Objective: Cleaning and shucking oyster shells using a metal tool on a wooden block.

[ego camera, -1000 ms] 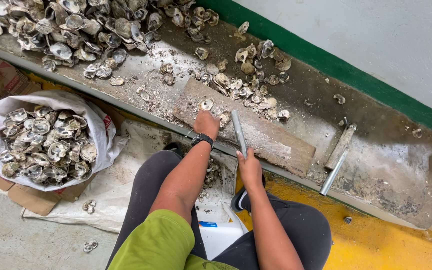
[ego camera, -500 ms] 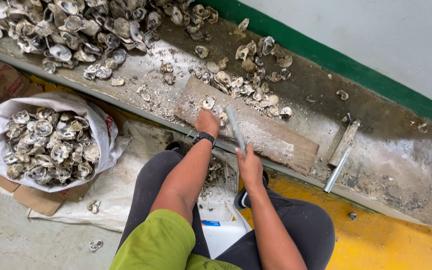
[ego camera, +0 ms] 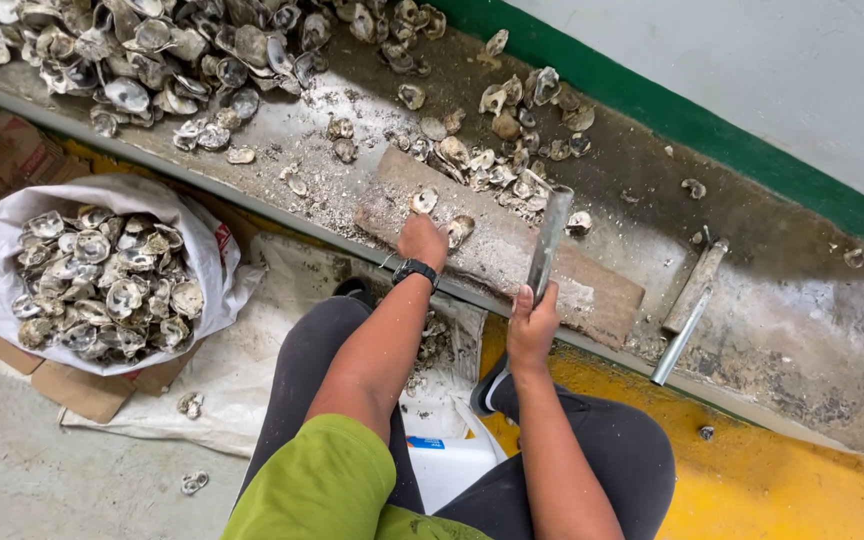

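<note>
Oyster shell [ego camera: 457,230]: lies on the flat block [ego camera: 512,250] near the front edge of the surface [ego camera: 802,310], pinned under the fingers of the left hand [ego camera: 422,240], which presses down on it rather than closing round it. Judged hard, rough and brittle, with sharp rims and a gritty, possibly slick face; best held flat by its broad side, fingertips kept off the edge. Metal rod [ego camera: 549,240]: gripped at its lower end in the closed fist of the right hand [ego camera: 532,325], raised above the block just beside the shell; looks stiff and fairly heavy. Surroundings: a scatter of loose shells [ego camera: 512,140] at the far edge of the block; a large shell heap [ego camera: 152,60] toward the surface's far left corner; a second metal bar [ego camera: 687,320] lying well apart to the right; a white sack of shells [ego camera: 102,285] on the floor at left. Shell fragments and grit crowd the block's far edge and could shift under a blow.
</note>
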